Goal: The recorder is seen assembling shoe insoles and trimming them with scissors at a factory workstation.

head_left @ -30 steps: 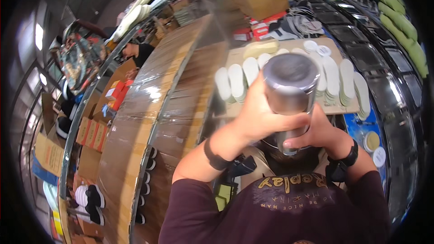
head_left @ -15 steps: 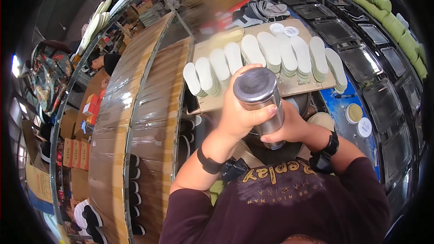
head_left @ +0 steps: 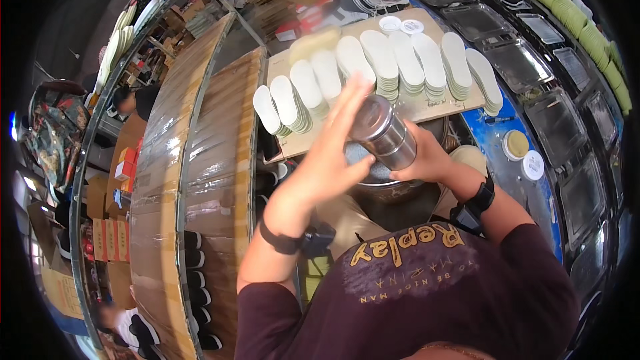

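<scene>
A steel tumbler (head_left: 383, 132), cylindrical and shiny, is held tilted in front of the person's chest, its top leaning up and to the left, above a round metal pot (head_left: 393, 190) whose rim shows just below it. The right hand (head_left: 427, 160) wraps the lower part of the tumbler from the right side, fingers curled around it and closed on the metal. The left hand (head_left: 333, 153) lies against the tumbler's top end, palm toward it, fingers (head_left: 353, 103) stretched long and mostly together, pointing up toward the stacks; it looks like it is working the lid, though motion blur hides the contact.

To do this turning or capping well, in my judgement, the right hand should keep the body steady and low over the pot while the left palm presses flat and square on the top, so that the tumbler does not slip from the grip.

Beyond the hands, a board tabletop (head_left: 460, 103) carries rows of white insole stacks (head_left: 380, 60), with two round white lids (head_left: 400, 25) at its far edge. To the left runs a long wrapped conveyor rim (head_left: 200, 180); dark metal trays (head_left: 527, 60) lie to the right.
</scene>
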A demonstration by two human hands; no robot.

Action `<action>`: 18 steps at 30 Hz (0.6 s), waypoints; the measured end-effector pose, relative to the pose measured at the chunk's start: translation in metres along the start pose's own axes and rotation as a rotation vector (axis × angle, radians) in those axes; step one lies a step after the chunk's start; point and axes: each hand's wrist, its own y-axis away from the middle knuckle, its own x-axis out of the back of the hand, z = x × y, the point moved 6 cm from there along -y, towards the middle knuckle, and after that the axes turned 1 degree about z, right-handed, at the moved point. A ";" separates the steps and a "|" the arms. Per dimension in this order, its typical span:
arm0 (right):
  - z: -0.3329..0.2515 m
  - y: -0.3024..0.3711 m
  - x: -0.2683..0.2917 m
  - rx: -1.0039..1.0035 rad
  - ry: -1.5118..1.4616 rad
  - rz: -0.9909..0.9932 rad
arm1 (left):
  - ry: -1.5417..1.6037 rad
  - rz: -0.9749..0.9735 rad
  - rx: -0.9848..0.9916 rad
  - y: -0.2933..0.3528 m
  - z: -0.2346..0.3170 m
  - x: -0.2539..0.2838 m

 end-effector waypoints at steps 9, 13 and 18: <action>0.023 0.015 -0.004 -0.007 0.082 -0.087 | -0.582 -0.224 0.242 -0.024 0.008 -0.004; 0.026 0.019 -0.002 -0.051 0.016 -0.100 | -0.320 -0.308 -0.076 -0.024 0.006 -0.008; 0.021 0.023 -0.002 -0.094 0.051 -0.129 | -0.266 -0.283 0.050 -0.021 -0.002 -0.011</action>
